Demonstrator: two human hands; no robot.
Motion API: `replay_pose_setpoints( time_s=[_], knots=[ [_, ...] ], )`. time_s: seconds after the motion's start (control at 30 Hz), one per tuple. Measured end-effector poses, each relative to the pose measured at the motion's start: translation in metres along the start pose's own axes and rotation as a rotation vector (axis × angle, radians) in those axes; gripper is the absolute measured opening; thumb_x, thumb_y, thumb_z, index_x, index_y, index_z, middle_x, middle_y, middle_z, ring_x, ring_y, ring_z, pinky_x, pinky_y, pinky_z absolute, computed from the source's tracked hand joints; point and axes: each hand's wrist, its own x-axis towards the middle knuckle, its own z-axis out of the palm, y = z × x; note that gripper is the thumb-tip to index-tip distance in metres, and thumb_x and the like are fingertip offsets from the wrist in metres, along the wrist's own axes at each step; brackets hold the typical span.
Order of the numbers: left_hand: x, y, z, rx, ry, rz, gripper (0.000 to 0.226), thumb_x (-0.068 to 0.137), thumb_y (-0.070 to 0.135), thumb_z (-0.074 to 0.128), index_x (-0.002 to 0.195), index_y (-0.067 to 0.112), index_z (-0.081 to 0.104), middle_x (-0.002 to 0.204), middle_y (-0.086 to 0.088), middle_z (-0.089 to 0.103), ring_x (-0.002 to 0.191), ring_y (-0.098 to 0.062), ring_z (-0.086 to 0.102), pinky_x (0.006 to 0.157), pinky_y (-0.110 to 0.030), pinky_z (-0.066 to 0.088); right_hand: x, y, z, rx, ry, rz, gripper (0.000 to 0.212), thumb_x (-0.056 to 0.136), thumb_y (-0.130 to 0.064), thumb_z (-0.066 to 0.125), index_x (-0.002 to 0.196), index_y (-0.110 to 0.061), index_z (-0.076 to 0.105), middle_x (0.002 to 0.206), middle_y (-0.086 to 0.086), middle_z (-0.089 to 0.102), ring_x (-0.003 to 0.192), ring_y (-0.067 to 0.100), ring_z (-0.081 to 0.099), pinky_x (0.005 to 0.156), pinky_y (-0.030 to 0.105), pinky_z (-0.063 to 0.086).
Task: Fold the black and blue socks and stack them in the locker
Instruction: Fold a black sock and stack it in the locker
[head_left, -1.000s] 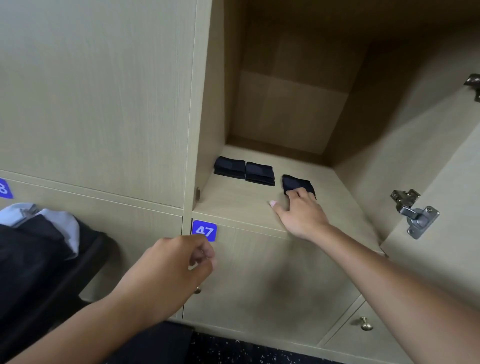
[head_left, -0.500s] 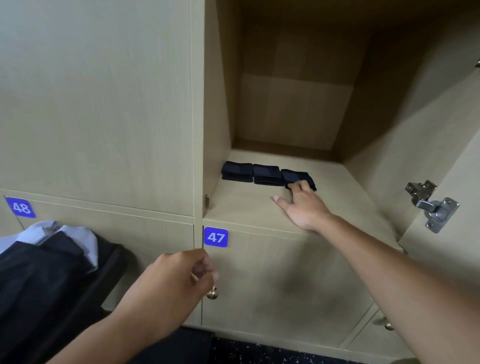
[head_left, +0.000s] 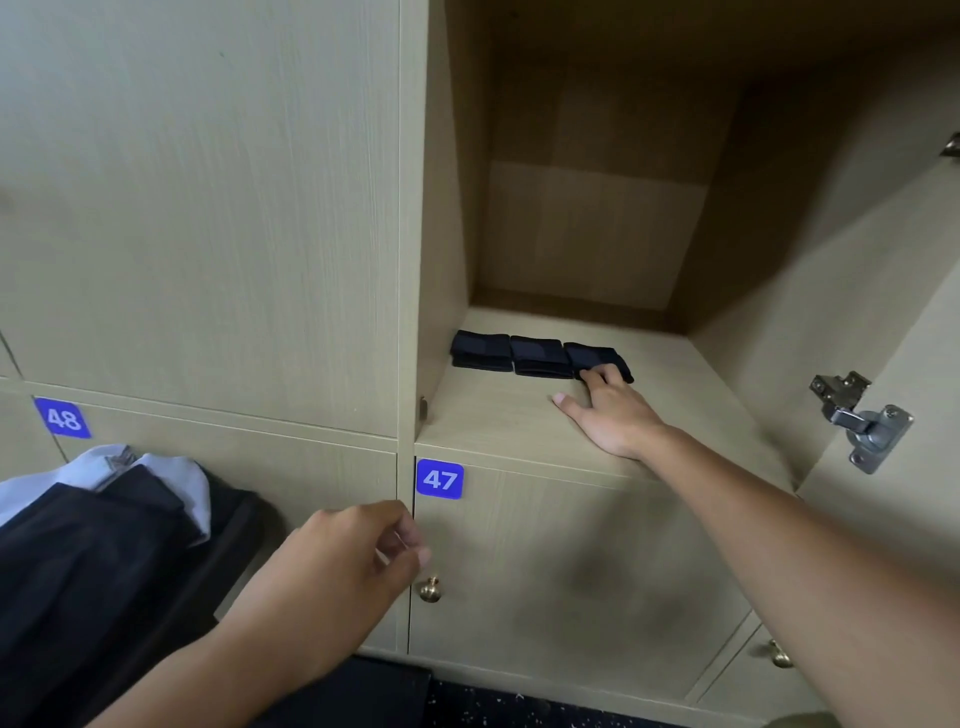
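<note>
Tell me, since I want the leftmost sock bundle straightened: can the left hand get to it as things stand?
Probably yes. The left hand holds nothing, the locker stands open, and nothing lies in front of the leftmost sock bundle. The right hand rests farther right.

I read "47" on the blue tag (head_left: 439, 478) of one locker door, "48" on another blue tag (head_left: 63, 418)

Three folded socks lie side by side in a row on the locker floor (head_left: 519, 415), right of frame centre: the left sock (head_left: 480, 351) by the locker's left wall, the middle sock (head_left: 540, 356) touching it, the right sock (head_left: 592, 356) next. The right hand (head_left: 613, 415) rests on the floor in front, fingers touching the right sock. A clothes pile (head_left: 104, 545) sits at lower left.
</note>
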Motion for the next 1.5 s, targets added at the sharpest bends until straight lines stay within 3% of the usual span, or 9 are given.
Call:
replay_pose_setpoints(
  time_s=[0.33, 0.47, 0.6, 0.8, 1.03, 1.17, 1.27, 1.5],
  knots=[
    [0.003, -0.001, -0.003, 0.026, 0.012, -0.013, 0.013, 0.093, 0.047, 0.063, 0.088, 0.035, 0.065, 0.086, 0.023, 0.07, 0.083, 0.004, 0.064, 0.083, -0.026, 0.053, -0.009, -0.002, -0.002, -0.013, 0.023, -0.057, 0.073, 0.1, -0.063, 0.04, 0.154, -0.015, 0.036, 0.152, 0.002, 0.036, 0.141, 0.027, 0.036, 0.116, 0.04, 0.03],
    [0.003, -0.004, -0.007, 0.052, -0.004, -0.02, 0.014, 0.092, 0.05, 0.063, 0.088, 0.037, 0.065, 0.088, 0.022, 0.07, 0.082, 0.003, 0.065, 0.083, -0.028, 0.054, -0.014, -0.007, -0.005, -0.136, 0.163, -0.096, 0.064, 0.101, -0.056, 0.043, 0.151, -0.015, 0.041, 0.148, 0.005, 0.044, 0.138, 0.027, 0.041, 0.118, 0.042, 0.027],
    [0.003, -0.009, -0.019, 0.052, 0.006, -0.048, 0.015, 0.091, 0.051, 0.064, 0.087, 0.036, 0.067, 0.084, 0.02, 0.07, 0.081, 0.002, 0.065, 0.082, -0.029, 0.054, -0.027, -0.031, -0.011, -0.203, 0.306, -0.211, 0.039, 0.102, -0.041, 0.047, 0.135, -0.02, 0.056, 0.133, 0.004, 0.056, 0.126, 0.025, 0.049, 0.105, 0.04, 0.037],
    [0.0, -0.021, -0.041, 0.087, 0.033, -0.096, 0.015, 0.093, 0.048, 0.064, 0.091, 0.033, 0.067, 0.088, 0.017, 0.069, 0.086, -0.003, 0.066, 0.086, -0.033, 0.054, -0.062, -0.085, -0.017, -0.011, 0.304, -0.347, 0.023, 0.101, -0.038, 0.051, 0.115, -0.02, 0.058, 0.111, -0.002, 0.064, 0.11, 0.021, 0.055, 0.088, 0.037, 0.043],
    [-0.014, -0.031, -0.08, 0.089, 0.13, -0.154, 0.015, 0.093, 0.044, 0.066, 0.093, 0.03, 0.07, 0.088, 0.015, 0.071, 0.084, -0.007, 0.067, 0.084, -0.032, 0.053, -0.103, -0.137, -0.011, 0.06, 0.268, -0.559, 0.014, 0.099, -0.04, 0.053, 0.092, -0.027, 0.054, 0.083, -0.011, 0.057, 0.082, 0.013, 0.053, 0.065, 0.03, 0.033],
    [-0.026, -0.048, -0.112, 0.079, 0.266, -0.239, 0.018, 0.095, 0.043, 0.064, 0.098, 0.026, 0.07, 0.089, 0.009, 0.075, 0.085, -0.002, 0.064, 0.075, -0.021, 0.047, -0.119, -0.167, -0.005, 0.078, 0.206, -0.677, 0.012, 0.1, -0.04, 0.051, 0.097, -0.029, 0.054, 0.086, -0.013, 0.056, 0.082, 0.012, 0.052, 0.066, 0.031, 0.037],
    [-0.036, -0.066, -0.134, 0.077, 0.349, -0.284, 0.02, 0.095, 0.041, 0.065, 0.099, 0.022, 0.072, 0.093, 0.005, 0.073, 0.087, -0.012, 0.065, 0.075, -0.028, 0.045, -0.126, -0.187, 0.002, 0.092, 0.171, -0.746, 0.015, 0.101, -0.042, 0.047, 0.103, -0.029, 0.055, 0.093, -0.016, 0.058, 0.085, 0.011, 0.052, 0.068, 0.033, 0.043],
    [-0.056, -0.108, -0.153, 0.1, 0.384, -0.429, 0.018, 0.089, 0.036, 0.074, 0.098, 0.02, 0.072, 0.094, 0.006, 0.072, 0.083, -0.011, 0.064, 0.066, -0.019, 0.04, -0.128, -0.218, 0.025, 0.083, 0.042, -0.811, 0.024, 0.101, -0.045, 0.048, 0.117, -0.028, 0.054, 0.105, -0.013, 0.061, 0.098, 0.018, 0.058, 0.074, 0.033, 0.043]
  ],
)
